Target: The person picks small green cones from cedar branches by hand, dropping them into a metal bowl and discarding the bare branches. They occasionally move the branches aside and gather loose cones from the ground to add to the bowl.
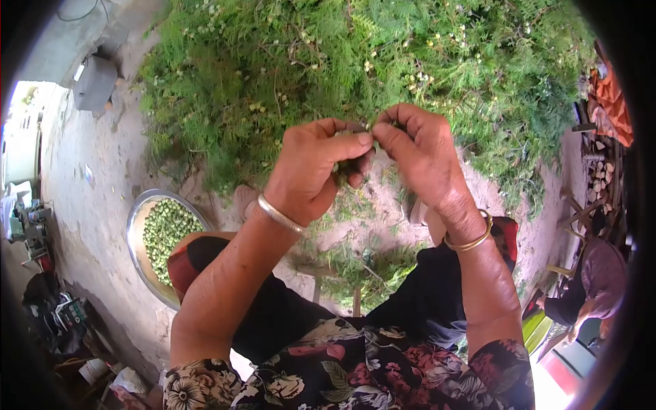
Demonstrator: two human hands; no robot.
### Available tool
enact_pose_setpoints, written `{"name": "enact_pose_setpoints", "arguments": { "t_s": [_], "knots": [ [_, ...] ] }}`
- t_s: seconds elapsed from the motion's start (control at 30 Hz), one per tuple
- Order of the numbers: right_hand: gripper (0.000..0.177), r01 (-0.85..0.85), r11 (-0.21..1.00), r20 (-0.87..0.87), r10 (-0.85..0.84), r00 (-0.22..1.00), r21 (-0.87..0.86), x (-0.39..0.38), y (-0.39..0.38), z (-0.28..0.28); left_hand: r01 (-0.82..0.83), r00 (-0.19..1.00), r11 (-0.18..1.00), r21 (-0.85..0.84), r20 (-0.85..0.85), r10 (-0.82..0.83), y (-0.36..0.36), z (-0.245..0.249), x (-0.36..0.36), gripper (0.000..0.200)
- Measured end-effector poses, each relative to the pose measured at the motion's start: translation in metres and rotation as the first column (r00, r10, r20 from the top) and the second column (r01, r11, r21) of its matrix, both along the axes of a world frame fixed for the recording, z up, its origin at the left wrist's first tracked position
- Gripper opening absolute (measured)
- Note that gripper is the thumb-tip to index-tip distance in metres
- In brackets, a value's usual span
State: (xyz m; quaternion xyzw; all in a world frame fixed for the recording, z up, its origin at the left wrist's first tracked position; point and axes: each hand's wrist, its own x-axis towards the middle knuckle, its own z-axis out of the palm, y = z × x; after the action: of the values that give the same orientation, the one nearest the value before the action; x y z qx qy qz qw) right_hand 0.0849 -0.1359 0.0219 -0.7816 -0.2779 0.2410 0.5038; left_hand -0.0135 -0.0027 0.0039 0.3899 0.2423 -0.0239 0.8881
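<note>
Both hands are meeting above the lap, w/ a small green pod [370, 126] being pinched btwn them. L hand [316, 174] is curling closed, thumb pressing the pod's left end against the forefinger. More green bits are sitting tucked under its other fingers, can't tell exactly what. R hand [422, 154] is gripping the pod's right end w/ thumb & forefinger, so the fingertips of both hands are nearly touching. A silver bangle [279, 215] is sitting on the L wrist, a gold bangle [471, 240] on the R. The pod is being held in the air in front of a big heap of leafy green plants [355, 61], which is lying on the dirt ground [102, 178]. A metal bowl [137, 225] w/ green peas [167, 229] is resting on the ground at lower left, beside the L knee, well apart from the hands. Some plant stems [362, 263] are lying btwn the knees. Another person [594, 287] is sitting at the far right edge
</note>
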Motion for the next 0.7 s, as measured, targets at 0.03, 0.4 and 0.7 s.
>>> {"name": "enact_pose_setpoints", "arguments": {
  "t_s": [0.03,0.4,0.7],
  "knots": [
    [0.016,0.004,1.0,-0.026,-0.005,1.0,-0.017,0.0,0.0,0.001,0.017,1.0,0.999,0.05,0.025,-0.018,0.001,0.0,0.0,0.011],
    [0.042,-0.852,0.462,-0.075,0.867,0.492,-0.246,-0.008,-0.038,-0.022,-0.195,0.95,0.978,-0.07,0.237,0.206,0.12,0.025,-0.056,0.016],
    [0.048,-0.557,0.712,0.071,0.641,0.764,-0.428,-0.002,-0.039,-0.024,-0.495,0.628,0.478,0.726,-0.081,0.774,0.246,-0.041,-0.328,0.019]
  ]
}}
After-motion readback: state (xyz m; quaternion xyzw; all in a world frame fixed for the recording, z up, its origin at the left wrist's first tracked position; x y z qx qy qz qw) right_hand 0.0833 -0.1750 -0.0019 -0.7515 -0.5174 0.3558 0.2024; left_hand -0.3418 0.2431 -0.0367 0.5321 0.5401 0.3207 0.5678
